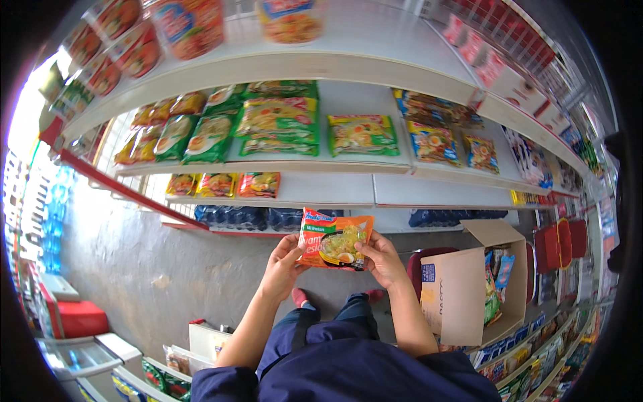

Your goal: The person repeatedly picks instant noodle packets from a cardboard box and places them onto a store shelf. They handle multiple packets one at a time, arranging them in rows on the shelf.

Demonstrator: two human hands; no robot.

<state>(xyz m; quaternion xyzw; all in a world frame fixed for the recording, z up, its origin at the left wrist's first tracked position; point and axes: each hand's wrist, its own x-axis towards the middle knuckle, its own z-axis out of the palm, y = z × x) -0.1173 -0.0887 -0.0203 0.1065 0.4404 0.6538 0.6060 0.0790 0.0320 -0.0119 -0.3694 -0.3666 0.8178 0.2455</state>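
An orange Indomie instant noodle packet (pixel 335 241) is held flat, its printed front facing up. My left hand (pixel 286 261) grips its left edge, and my right hand (pixel 383 259) grips its right edge. Beyond the packet, a low shelf holds red and yellow noodle packets (pixel 258 184) at its left. The shelf above bears stacks of green and yellow noodle packets (pixel 279 118), a separate green-edged packet (pixel 362 134) and blue noodle packets (pixel 434 143).
An open cardboard box (pixel 452 296) with assorted packets stands on a dark red chair (pixel 416 271) at the right. Instant noodle cups (pixel 188 25) line the top shelf. Dark blue wrapped packs (pixel 233 217) lie on the bottom shelf. A red basket (pixel 562 244) is farther right.
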